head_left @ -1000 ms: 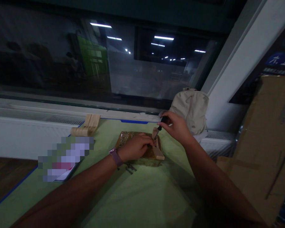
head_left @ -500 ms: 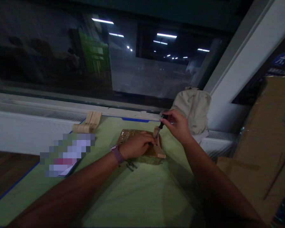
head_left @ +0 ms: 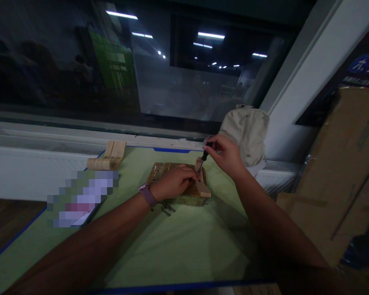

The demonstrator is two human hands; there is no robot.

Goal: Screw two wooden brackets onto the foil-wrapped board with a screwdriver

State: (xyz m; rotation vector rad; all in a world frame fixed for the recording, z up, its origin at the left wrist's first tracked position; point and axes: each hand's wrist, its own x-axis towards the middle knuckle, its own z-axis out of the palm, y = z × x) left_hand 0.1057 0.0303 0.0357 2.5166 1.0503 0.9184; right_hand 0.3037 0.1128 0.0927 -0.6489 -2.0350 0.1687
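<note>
My right hand [head_left: 226,155] is closed around the black handle of a screwdriver [head_left: 204,155], which slants down to the left. Its tip meets a pale wooden piece [head_left: 203,189] lying on the right side of a tape-wrapped box [head_left: 160,167]. My left hand [head_left: 175,182], with a purple band at the wrist, reaches across the box. Its fingers are pinched at the wood beside the screwdriver's tip, and what lies between them is hidden. Several small metal screws [head_left: 168,209] are on the green tabletop [head_left: 184,241], just in front of the box.
Slatted wooden parts [head_left: 110,155] stand at the table's back left. A blurred-out flat item [head_left: 83,200] lies nearer on the left. Behind on the right is a beige backpack [head_left: 246,131] by the window. Large cardboard [head_left: 335,184] leans at the right.
The whole view has shifted slightly, so the table's front edge now shows. Both hands keep their places at the wooden piece, the screwdriver still upright at a slant.
</note>
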